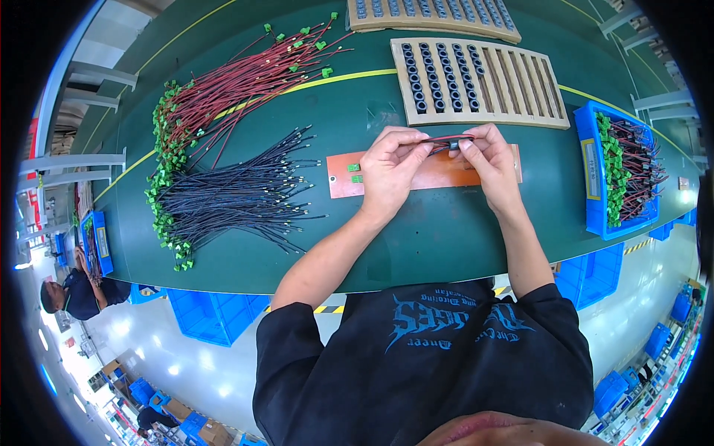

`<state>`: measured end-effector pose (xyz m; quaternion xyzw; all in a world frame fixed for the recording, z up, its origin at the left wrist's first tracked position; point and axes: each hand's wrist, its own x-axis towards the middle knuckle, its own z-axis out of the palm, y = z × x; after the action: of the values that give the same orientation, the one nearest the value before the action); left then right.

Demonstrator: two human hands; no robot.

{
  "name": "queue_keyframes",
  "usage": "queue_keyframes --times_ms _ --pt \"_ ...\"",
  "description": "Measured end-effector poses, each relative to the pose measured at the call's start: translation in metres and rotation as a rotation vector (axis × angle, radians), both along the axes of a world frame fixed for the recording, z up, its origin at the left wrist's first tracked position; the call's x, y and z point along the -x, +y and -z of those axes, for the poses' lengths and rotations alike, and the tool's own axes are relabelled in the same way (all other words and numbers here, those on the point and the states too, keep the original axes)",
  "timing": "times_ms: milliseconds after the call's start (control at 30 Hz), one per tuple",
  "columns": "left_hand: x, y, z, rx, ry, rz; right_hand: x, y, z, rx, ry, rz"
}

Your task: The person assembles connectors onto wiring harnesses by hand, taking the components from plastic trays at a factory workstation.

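Observation:
My left hand (393, 167) is closed in a pinch on a red and black wire pair (439, 140). My right hand (487, 165) pinches a small black ring-shaped core (454, 146) at the wires' right end. How far the wires run through the core is hard to make out. Both hands are above an orange-brown board (446, 179). Two green connectors (355, 172) show at the board's left end, beside my left hand; wires running from them are partly hidden by that hand.
Red wires (223, 93) and black wires (238, 189) with green connectors lie at left. Behind the board is a slotted tray (513, 82) partly filled with black cores, with a second tray (439, 22) beyond. At right stands a blue bin (593, 212) of wired pieces. Another person (85, 290) works far left.

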<state>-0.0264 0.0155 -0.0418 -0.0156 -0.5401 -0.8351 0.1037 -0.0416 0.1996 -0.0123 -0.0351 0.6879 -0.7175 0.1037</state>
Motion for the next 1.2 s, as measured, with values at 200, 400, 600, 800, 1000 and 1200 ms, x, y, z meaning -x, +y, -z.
queue_keyframes --times_ms 200,400,600,800,1000,1200 --pt "0.002 -0.003 0.013 0.296 0.223 0.104 -0.003 0.000 0.005 0.052 0.000 -0.038" --pt "-0.003 0.000 -0.002 0.382 0.145 0.145 0.002 0.007 0.015 -0.037 -0.026 -0.033" --pt "0.000 -0.005 -0.001 0.324 0.057 0.209 -0.003 0.003 0.002 -0.065 0.030 -0.075" --pt "0.002 -0.009 0.006 -0.001 -0.038 0.378 -0.012 0.006 0.000 0.103 -0.033 -0.125" --pt "-0.002 -0.007 -0.001 0.124 -0.047 0.362 -0.012 0.011 0.013 0.002 0.035 -0.031" --pt "-0.006 -0.009 -0.001 0.448 -0.093 0.368 -0.016 0.005 0.002 -0.669 0.622 0.070"
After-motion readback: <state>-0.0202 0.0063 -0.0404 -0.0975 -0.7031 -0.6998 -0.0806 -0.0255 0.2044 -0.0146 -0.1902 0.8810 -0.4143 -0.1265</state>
